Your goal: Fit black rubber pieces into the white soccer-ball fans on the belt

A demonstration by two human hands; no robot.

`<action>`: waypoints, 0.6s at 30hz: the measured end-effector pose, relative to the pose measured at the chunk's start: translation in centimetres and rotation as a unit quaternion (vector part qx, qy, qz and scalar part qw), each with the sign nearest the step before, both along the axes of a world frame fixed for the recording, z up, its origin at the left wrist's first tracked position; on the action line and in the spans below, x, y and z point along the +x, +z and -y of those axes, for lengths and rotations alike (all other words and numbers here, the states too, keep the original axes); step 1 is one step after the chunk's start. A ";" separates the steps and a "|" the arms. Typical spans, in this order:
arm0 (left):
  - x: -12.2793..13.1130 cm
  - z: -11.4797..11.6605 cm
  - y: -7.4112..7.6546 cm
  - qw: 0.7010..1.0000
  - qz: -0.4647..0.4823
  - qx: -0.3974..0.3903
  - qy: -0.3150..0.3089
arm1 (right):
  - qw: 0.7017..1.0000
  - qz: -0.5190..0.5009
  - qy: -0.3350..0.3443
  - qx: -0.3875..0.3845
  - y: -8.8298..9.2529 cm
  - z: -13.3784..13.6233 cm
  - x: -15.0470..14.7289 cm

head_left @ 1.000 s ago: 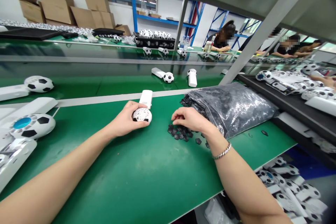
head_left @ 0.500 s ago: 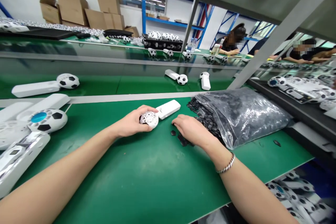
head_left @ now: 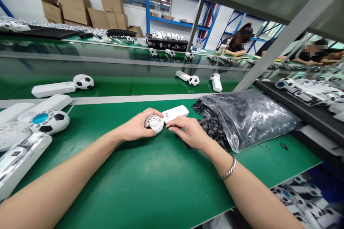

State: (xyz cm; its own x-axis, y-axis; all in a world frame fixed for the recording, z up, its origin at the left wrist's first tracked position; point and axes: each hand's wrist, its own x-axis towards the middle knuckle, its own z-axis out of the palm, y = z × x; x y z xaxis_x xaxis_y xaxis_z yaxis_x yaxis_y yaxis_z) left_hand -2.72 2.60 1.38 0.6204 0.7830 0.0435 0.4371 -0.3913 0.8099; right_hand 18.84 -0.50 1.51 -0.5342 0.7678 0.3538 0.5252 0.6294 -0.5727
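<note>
My left hand (head_left: pixel 135 126) is closed around the round, open-latticed head of a white handheld fan (head_left: pixel 154 124) with a soccer-ball pattern. The fan's handle (head_left: pixel 177 113) points to the upper right, over the green table. My right hand (head_left: pixel 189 131) is just right of the fan head, fingertips pinched together on a small black piece (head_left: pixel 168 126), mostly hidden by the fingers. Beside and behind that hand, black pentagon pieces (head_left: pixel 215 127) spill from the mouth of a clear plastic bag (head_left: pixel 258 116).
White fan parts (head_left: pixel 48 121) are stacked at the left. Beyond a pale strip, fans (head_left: pixel 84 82) lie on a green conveyor. A slanted grey post (head_left: pixel 268 50) stands behind the bag, and a black tray (head_left: pixel 271 91) of fans is at the right. Other people sit farther back.
My right hand has moved left from the loose black pieces to the fan head, carrying a small black piece. The nearer fans on the conveyor have shifted right. My left hand keeps its hold.
</note>
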 end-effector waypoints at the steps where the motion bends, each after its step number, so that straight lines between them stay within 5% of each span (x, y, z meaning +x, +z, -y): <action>1: 0.1 0.1 0.1 1.000 -0.006 0.012 0.006 | 1.000 -0.016 -0.002 -0.008 0.0 0.1 -0.1; 8: 0.7 0.5 -0.3 0.997 -0.014 0.065 0.035 | 0.991 -0.091 -0.036 -0.095 -0.6 0.1 -1.1; 18: 1.6 1.0 -0.6 0.992 0.003 0.095 0.085 | 0.992 -0.106 -0.046 -0.059 -1.3 -0.7 -2.0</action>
State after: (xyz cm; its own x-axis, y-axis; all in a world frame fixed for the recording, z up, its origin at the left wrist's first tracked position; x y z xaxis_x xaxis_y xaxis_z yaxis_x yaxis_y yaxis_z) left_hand -1.13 1.65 0.76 0.4799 0.8532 0.2045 0.5045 -0.4590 0.7313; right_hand 16.82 0.18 0.19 -0.3823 0.8528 0.3559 0.4373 0.5063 -0.7433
